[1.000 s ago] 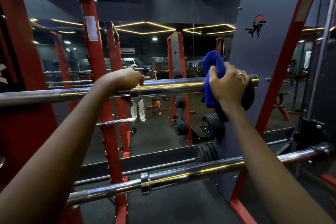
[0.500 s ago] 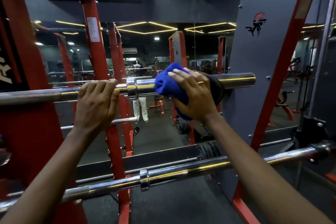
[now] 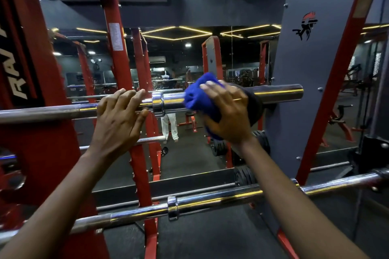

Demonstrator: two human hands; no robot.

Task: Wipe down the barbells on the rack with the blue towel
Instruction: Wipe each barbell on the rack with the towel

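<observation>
Chrome upper barbell [image 3: 273, 92] is lying across the red rack [image 3: 124, 69]; right hand [image 3: 229, 115] is clamping the blue towel [image 3: 195, 99] on its sleeve, left hand [image 3: 117, 120] is gripping its shaft, mirror wall [image 3: 185, 59] standing beyond.

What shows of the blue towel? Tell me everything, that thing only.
The blue towel is a deep blue, soft, fleecy-looking cloth, bunched into a thick wad. It is wrapped over the chrome sleeve of the upper barbell, just right of the collar, with a fold hanging below the bar. The right hand grips it, fingers spread across its front. The left hand holds the bar beyond the collar and does not touch it.
</observation>
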